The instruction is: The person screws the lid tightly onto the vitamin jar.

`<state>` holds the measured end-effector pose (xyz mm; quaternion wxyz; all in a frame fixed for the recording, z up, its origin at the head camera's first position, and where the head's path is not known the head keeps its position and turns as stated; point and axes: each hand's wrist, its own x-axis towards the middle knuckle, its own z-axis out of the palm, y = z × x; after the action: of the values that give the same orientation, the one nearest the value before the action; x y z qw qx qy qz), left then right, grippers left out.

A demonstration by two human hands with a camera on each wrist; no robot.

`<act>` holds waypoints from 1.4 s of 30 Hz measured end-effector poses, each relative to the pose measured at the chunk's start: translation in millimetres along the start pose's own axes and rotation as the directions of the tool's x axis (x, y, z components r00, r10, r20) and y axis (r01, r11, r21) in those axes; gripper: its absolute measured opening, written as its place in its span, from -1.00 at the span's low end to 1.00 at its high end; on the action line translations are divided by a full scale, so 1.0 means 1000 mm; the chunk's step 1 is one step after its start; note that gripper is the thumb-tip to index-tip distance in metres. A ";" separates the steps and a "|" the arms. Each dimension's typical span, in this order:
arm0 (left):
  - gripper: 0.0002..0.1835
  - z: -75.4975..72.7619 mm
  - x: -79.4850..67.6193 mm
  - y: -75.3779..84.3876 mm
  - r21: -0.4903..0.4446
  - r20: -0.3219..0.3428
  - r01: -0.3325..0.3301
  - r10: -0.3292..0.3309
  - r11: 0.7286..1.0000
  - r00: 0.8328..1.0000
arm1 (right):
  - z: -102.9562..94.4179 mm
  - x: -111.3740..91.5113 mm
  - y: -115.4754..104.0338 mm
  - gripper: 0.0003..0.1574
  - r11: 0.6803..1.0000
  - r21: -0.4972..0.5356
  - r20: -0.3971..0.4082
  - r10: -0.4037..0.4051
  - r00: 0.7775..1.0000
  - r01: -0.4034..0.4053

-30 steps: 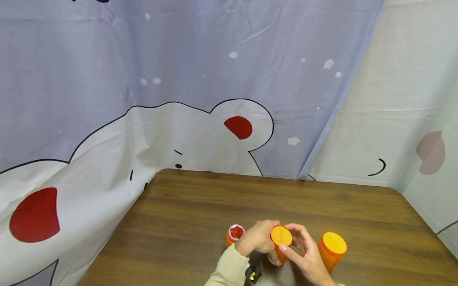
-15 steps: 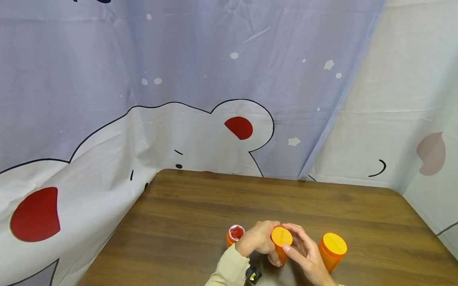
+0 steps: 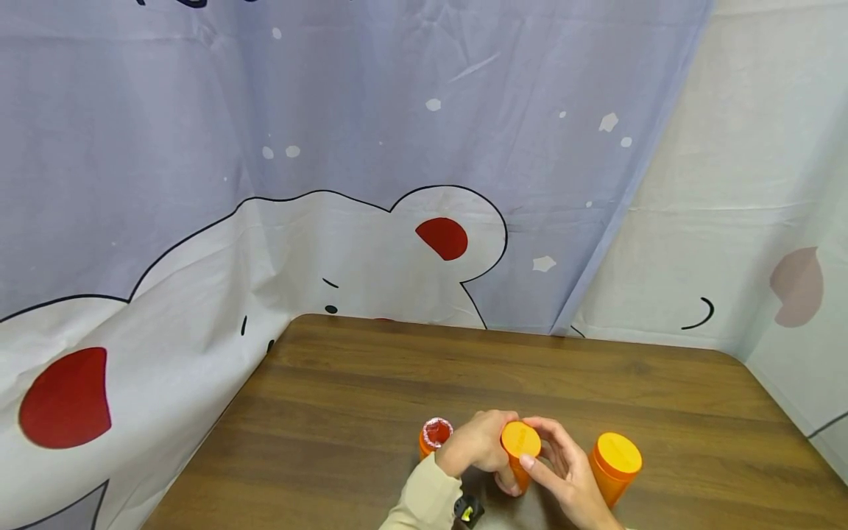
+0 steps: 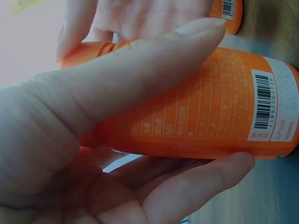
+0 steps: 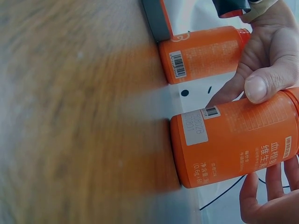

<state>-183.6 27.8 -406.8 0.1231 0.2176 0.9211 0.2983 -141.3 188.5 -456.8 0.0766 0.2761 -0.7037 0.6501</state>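
An orange supplement bottle (image 3: 521,471) with a yellow-orange cap (image 3: 520,439) stands upright between both hands. My left hand (image 3: 482,443) grips its body, with the thumb (image 4: 140,79) laid along the printed label in the left wrist view. At the cap, my right hand (image 3: 568,470) holds the edge between thumb and fingers. Its fingers (image 5: 268,198) show below the bottle's upper end in the right wrist view. To the left, partly behind my left hand, is an uncapped orange bottle (image 3: 436,433) with torn foil round its mouth. A capped orange bottle (image 3: 616,467) stands at the right.
The brown wooden table (image 3: 371,383) carries the bottles. Behind and beside it hangs a printed curtain (image 3: 371,250). A dark grey piece (image 5: 156,18) appears at the top of the right wrist view. A small black device (image 3: 469,509) sits at my left wrist.
My right thumb has shifted slightly along the cap's edge. Both hands and the bottles otherwise stay in place.
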 end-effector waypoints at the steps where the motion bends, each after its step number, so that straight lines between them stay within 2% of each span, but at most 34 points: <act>1: -0.31 0.000 0.000 0.000 -0.003 0.001 0.002 -0.002 1.000 1.000 | 0.000 0.000 0.000 -0.46 1.000 -0.004 -0.006 0.001 1.000 -0.001; 9: -0.30 0.000 0.001 -0.002 -0.013 -0.005 -0.007 0.007 1.000 1.000 | 0.002 0.000 0.000 -0.45 0.999 -0.031 -0.044 -0.025 0.999 0.024; 14: -0.30 0.001 0.001 -0.001 -0.013 -0.009 -0.007 0.007 1.000 1.000 | -0.001 0.000 0.001 -0.40 0.999 -0.035 -0.013 -0.008 1.000 0.007; 20: -0.25 0.001 0.001 0.001 -0.027 -0.007 0.008 -0.008 1.000 1.000 | -0.002 0.001 0.001 -0.33 0.997 -0.038 0.029 -0.061 0.998 0.062; 26: -0.20 0.001 0.001 0.000 -0.017 -0.028 0.003 -0.003 1.000 1.000 | -0.003 0.002 0.002 -0.33 0.997 -0.039 0.035 -0.069 0.997 0.070; 35: -0.35 0.001 0.001 -0.004 -0.050 -0.054 -0.049 0.047 0.998 0.997 | -0.002 0.003 0.004 -0.37 0.994 -0.085 0.006 -0.062 0.998 0.062; 42: -0.37 0.001 0.000 -0.002 -0.053 -0.059 -0.059 0.056 0.997 0.997 | -0.002 0.003 0.003 -0.37 0.993 -0.103 -0.007 -0.052 0.999 0.051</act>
<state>-184.3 26.5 -408.9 0.0939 0.2319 0.9091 0.3329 -145.6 189.9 -457.6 0.1107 0.2869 -0.7284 0.6123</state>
